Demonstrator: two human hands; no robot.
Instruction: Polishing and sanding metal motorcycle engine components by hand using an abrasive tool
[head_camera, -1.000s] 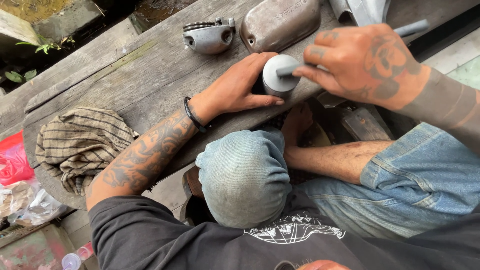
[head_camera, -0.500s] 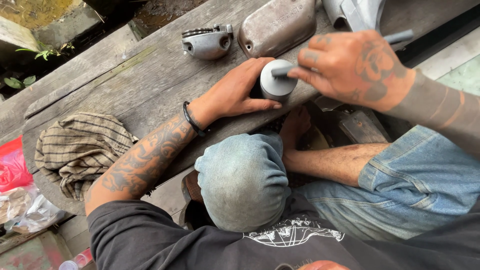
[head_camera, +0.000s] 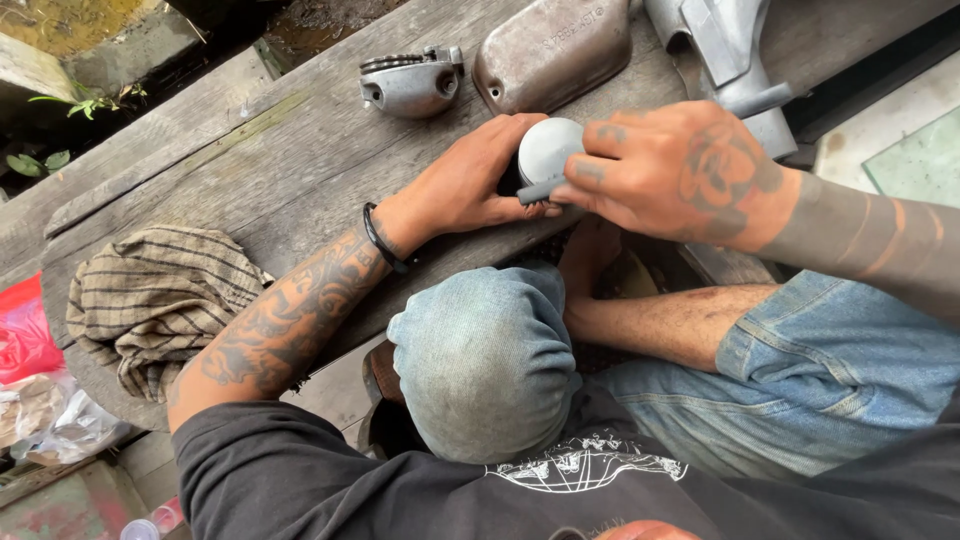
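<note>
The left hand (head_camera: 470, 185) cups a round grey metal part (head_camera: 548, 148) on the table (head_camera: 250, 170), fingers curled about it. The right hand (head_camera: 670, 170) pinches a thin grey tool (head_camera: 540, 190) against its rim; the work looks midway. At ten o'clock lies a small metal housing (head_camera: 410, 80), at twelve an oblong cover (head_camera: 550, 50). A striped cloth (head_camera: 160, 300) rests at eight o'clock on weathered planks, outdoors.

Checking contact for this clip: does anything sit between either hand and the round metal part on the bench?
Nothing visible does. The left hand cups the round metal part directly, and the right hand presses a thin rod against its side.
</note>
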